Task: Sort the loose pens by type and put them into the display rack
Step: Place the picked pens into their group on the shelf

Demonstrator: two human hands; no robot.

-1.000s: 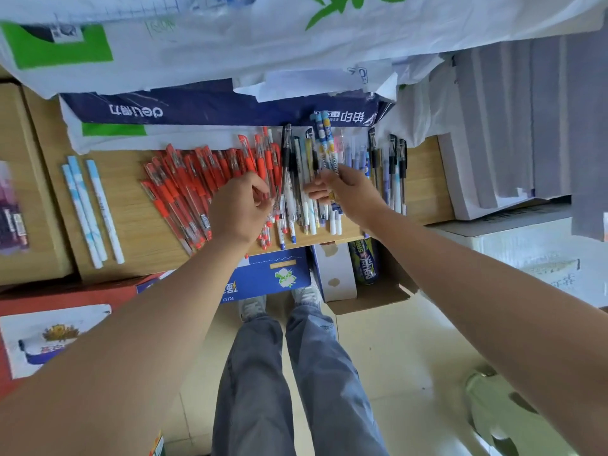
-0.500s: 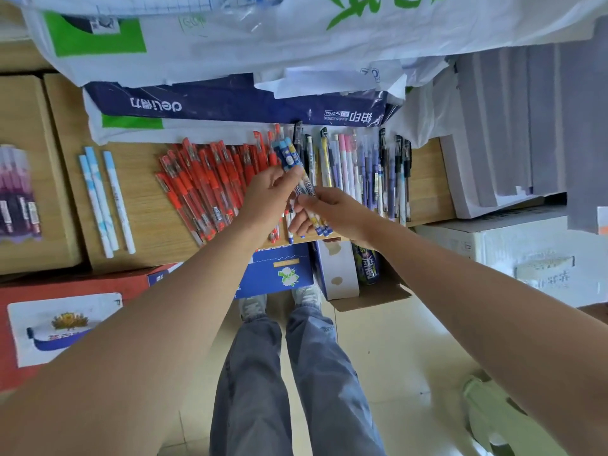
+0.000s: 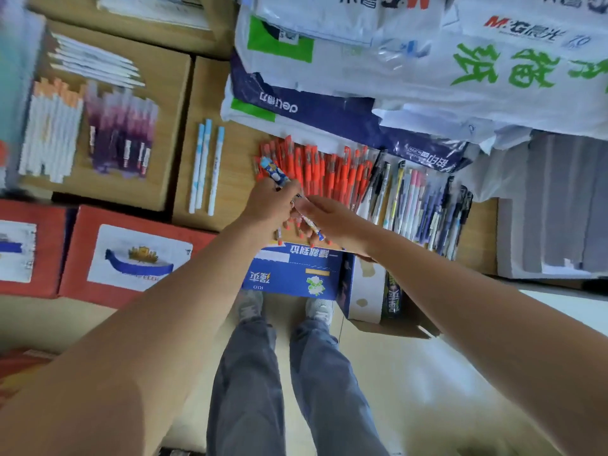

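At the near edge of the desk (image 3: 237, 166) the left hand (image 3: 269, 205) curls round a few blue patterned pens (image 3: 275, 172), caps poking above its knuckles, while the right hand (image 3: 332, 218) pinches their lower ends, just before the red pens (image 3: 329, 172).

Brown box top (image 3: 235, 192): 3 white-blue pens (image 3: 205, 169) at left, red pens (image 3: 322, 172) fanned mid, mixed pens (image 3: 424, 209) at right, paper packs (image 3: 329, 120) overlapping far edge. On adj. box (image 3: 164, 93) at left: purple pens (image 3: 121, 136), white pens (image 3: 49, 136).
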